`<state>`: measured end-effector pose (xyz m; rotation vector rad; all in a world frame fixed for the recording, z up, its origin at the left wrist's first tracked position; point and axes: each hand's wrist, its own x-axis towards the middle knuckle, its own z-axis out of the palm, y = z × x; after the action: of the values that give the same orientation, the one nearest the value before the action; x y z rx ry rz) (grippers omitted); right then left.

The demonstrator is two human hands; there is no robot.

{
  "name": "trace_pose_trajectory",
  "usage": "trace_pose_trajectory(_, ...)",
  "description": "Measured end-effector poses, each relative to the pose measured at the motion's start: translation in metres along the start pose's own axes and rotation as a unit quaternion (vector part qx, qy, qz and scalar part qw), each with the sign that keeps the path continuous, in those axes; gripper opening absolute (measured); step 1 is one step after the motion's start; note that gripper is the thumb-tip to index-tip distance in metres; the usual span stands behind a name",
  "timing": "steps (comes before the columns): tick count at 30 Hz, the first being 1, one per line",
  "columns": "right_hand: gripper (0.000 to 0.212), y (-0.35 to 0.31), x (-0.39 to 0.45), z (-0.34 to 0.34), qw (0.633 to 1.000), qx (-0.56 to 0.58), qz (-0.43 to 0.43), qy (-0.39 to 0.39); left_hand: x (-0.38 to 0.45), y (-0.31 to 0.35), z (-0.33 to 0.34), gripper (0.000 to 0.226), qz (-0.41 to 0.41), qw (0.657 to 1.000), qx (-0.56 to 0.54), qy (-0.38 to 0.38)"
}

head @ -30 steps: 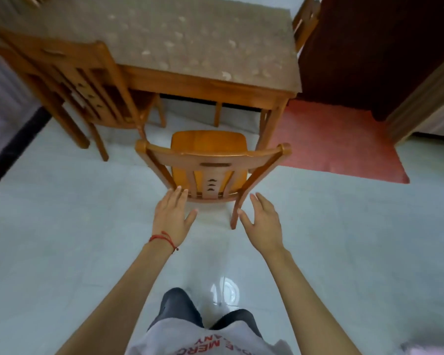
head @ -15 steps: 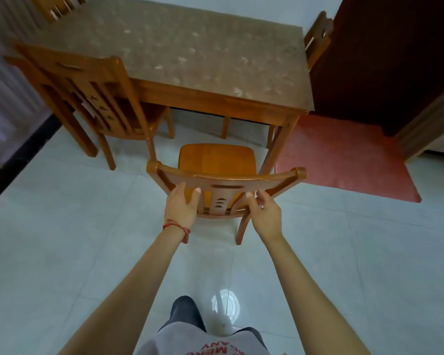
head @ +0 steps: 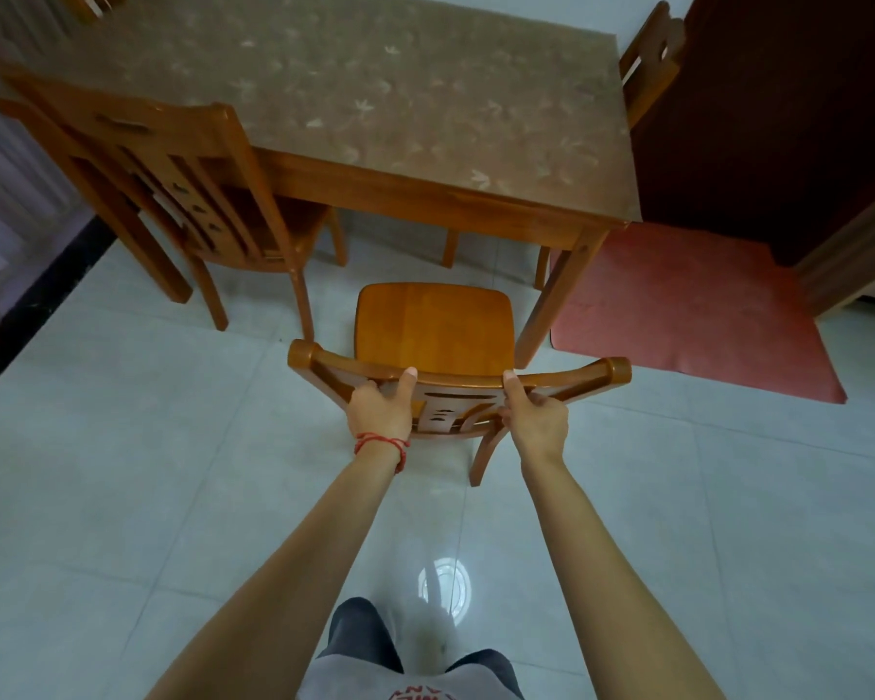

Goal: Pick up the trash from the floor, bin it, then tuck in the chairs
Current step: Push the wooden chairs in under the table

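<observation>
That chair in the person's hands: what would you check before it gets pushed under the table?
1. Left hand grips the chair top rail: ok.
2. Right hand grips the rail: ok.
3. Seat faces the table edge: ok.
4. Gap between the table leg and the neighbouring chair fits it: cannot tell, looks tight on the right.
5. Floor ahead free of trash: ok where visible.

Bare forearms, red string bracelet, grey printed shirt, dark trousers.

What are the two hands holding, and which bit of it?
Both hands, left hand and right hand, grip the wooden chair by the top rail of its backrest.
</observation>
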<state>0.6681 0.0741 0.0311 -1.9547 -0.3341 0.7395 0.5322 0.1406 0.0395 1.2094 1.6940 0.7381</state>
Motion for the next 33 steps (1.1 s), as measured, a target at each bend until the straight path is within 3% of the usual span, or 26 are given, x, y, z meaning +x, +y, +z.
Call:
trace_pose_trajectory(9, 0.040, 0.001, 0.006, 0.015, 0.999, 0.002, -0.039, 0.009, 0.021, -0.005, 0.003, 0.031, 0.010, 0.999, -0.040, 0.027)
trace_pose_trajectory(22, 0.051, -0.036, 0.036, 0.064, 1.000, 0.011, -0.026, 0.013, 0.093, 0.020, -0.003, 0.032, 0.021, 0.998, -0.056, 0.001)
trace_pose_trajectory(33, 0.043, -0.061, 0.075, 0.098, 0.999, 0.026, -0.030, 0.026, 0.154, 0.042, 0.010, 0.037, 0.043, 0.998, -0.053, -0.012)
